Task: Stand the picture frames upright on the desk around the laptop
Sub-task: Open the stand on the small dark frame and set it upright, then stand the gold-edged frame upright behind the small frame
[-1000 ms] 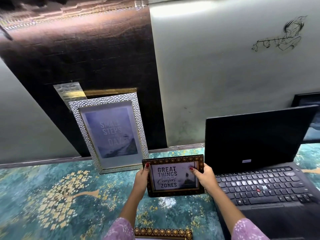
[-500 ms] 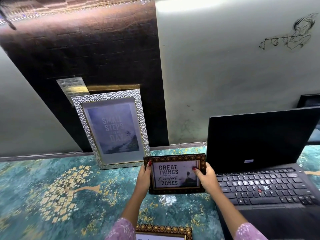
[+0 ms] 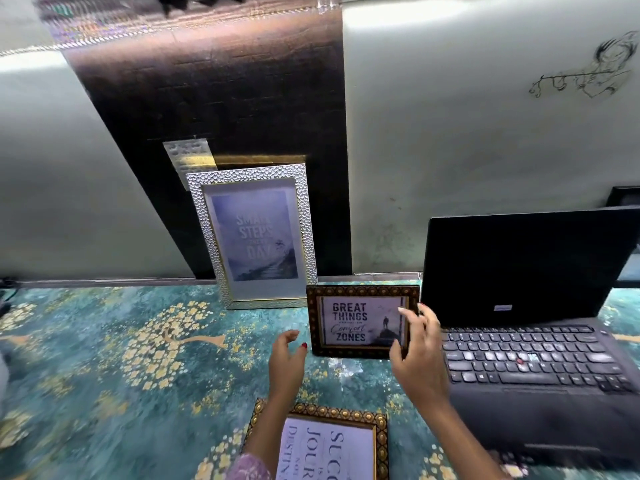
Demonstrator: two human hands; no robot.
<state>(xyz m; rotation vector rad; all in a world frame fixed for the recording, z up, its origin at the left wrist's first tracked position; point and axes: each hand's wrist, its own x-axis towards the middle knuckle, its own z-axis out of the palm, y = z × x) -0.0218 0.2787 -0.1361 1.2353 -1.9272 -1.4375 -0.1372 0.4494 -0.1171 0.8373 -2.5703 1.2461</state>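
A small dark patterned frame (image 3: 360, 322) reading "Great things… comfort zones" stands upright on the desk, just left of the open black laptop (image 3: 530, 306). My left hand (image 3: 287, 362) hovers a little left of it, fingers apart, not touching. My right hand (image 3: 415, 348) is spread in front of the frame's right edge, holding nothing. A tall silver frame (image 3: 252, 233) leans against the wall behind. A third frame (image 3: 322, 441) with a gold-studded border lies flat at the near edge, between my forearms.
The desk (image 3: 104, 358) has a teal cover with a gold tree pattern. A dark panel (image 3: 221, 98) and pale wall rise close behind. Another dark frame (image 3: 623, 199) shows partly behind the laptop at the far right.
Both hands have let go of the small dark frame and drawn back toward me; it now stands by itself. The view has tilted down, showing more of the flat frame.
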